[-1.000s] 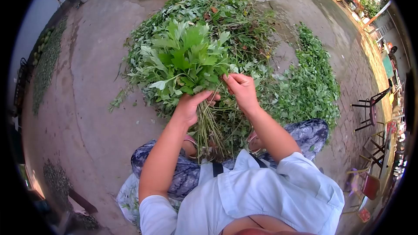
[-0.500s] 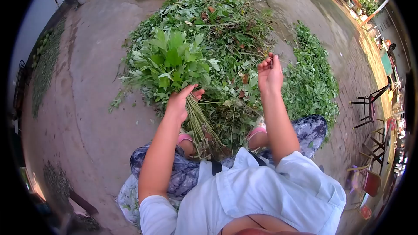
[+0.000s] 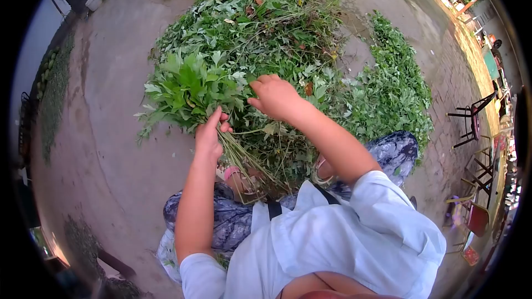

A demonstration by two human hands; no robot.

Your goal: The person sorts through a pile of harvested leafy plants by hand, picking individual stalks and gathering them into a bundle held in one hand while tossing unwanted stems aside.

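Observation:
My left hand [image 3: 209, 133] is wrapped round a bunch of leafy green stems [image 3: 191, 86]. The broad leaves fan out above the fist, and the long bare stems trail down toward my feet. To the right of the bunch, my right hand [image 3: 272, 97] hovers over the heap of cut greens [image 3: 260, 27], back of the hand up. Its thumb and fingers are apart, with nothing visible between them. Some fingertips are hidden behind the hand. Stems and a few brown leaves lie tangled in the heap below.
A smaller pile of greens [image 3: 390, 88] lies on the concrete ground [image 3: 122, 99] to the right. Chairs [image 3: 471, 113] stand at the far right. A white bucket [image 3: 94, 1] is at the upper left. My shoes [image 3: 321, 170] are at the heap's near edge.
My right hand has swung left from the heap's right side toward the bunch, and the thin stem it pinched no longer shows in it. My left hand and bunch have shifted slightly left.

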